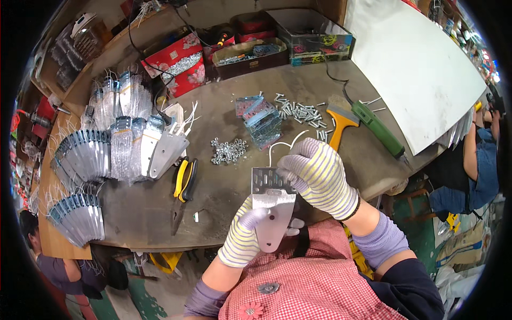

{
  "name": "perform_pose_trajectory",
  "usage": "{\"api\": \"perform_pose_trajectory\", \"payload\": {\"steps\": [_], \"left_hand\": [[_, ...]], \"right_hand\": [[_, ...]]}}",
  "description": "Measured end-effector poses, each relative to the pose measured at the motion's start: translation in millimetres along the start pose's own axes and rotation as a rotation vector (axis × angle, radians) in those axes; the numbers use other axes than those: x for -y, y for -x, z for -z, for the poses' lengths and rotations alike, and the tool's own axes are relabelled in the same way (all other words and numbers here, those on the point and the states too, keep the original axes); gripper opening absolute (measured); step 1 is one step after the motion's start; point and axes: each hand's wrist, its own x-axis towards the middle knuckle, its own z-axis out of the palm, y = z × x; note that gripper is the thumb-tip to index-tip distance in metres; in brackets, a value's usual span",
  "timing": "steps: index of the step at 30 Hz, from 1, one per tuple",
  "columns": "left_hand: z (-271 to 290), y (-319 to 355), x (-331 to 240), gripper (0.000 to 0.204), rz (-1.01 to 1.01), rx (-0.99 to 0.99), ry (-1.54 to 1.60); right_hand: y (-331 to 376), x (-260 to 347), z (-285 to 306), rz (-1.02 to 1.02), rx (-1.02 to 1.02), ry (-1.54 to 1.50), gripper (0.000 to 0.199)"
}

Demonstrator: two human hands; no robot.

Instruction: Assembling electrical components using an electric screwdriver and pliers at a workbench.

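Striped work gloves cover both hands. A silvery metal plate (273, 218), slotted at its far end and narrowing to a rounded near end with two holes, is gripped in my left hand (239, 237), thumb on its face. At the plate's upper right corner, the fingers of my right hand (320, 176) are pinched together; what they hold is hidden. A white cord (271, 151) sticks up beyond the slotted end. Farther off lie a heap of small nuts (228, 151), a pile of bolts (301, 113) and a stack of small bluish plates (261, 122).
Yellow-handled pliers (184, 181) lie left of my hands. Rows of corded metal plates (82, 152) fill the table's left side. An orange scraper (341, 124) and a green corded tool (377, 128) lie right, beside a white sheet (413, 69). Hardware boxes (250, 64) line the back.
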Motion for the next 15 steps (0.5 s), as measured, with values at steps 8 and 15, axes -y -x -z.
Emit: {"api": "perform_pose_trajectory", "payload": {"steps": [8,15], "left_hand": [[3,2,-14,0.081,0.02,-0.186,-0.067],[33,-10,-6,0.083,-0.065,-0.24,0.045]], "right_hand": [[-5,-22,35,-0.423,-0.045,-0.456,0.013],[5,-109,24,-0.34,0.194,0.198,0.01]]}}
